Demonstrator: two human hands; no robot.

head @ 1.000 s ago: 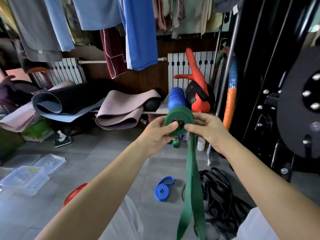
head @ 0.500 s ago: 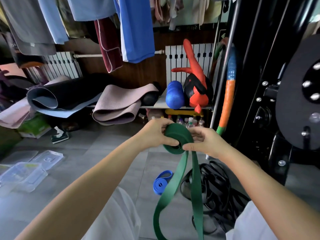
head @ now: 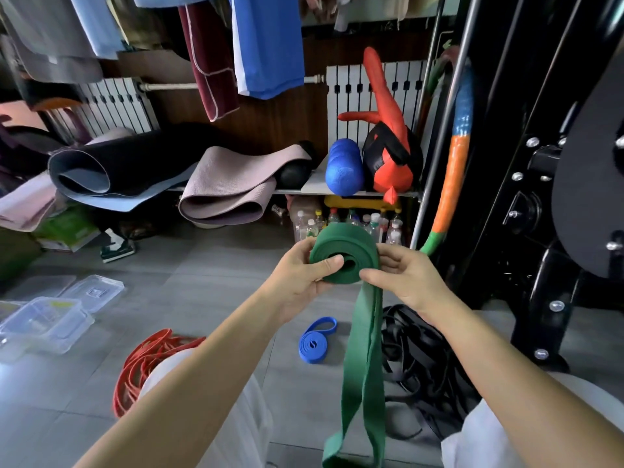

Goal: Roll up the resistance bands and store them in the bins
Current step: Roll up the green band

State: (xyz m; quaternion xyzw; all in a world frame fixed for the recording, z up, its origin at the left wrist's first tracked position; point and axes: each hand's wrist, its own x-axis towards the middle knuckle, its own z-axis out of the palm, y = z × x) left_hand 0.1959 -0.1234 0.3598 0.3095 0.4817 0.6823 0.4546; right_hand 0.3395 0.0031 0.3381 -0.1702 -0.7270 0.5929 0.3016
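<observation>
The green resistance band (head: pixel 344 255) is held in the air at the centre of the frame, most of it wound into a flat coil whose open core faces the camera. Its loose tail leaves the coil's lower right edge and hangs straight down, long axis vertical, running off the bottom edge. The left hand (head: pixel 297 278) grips the coil, thumb pressed on its front face beside the core and fingers behind. The right hand (head: pixel 405 275) pinches the band where the tail leaves the coil. Half a second earlier the two hanging strands splayed apart toward the lower left; now they lie almost together. On the floor (head: pixel 209 275) below lie a rolled blue band (head: pixel 315 341), red bands (head: pixel 148 363), black bands (head: pixel 415 359), and clear bins (head: pixel 44 322) at the left edge.
</observation>
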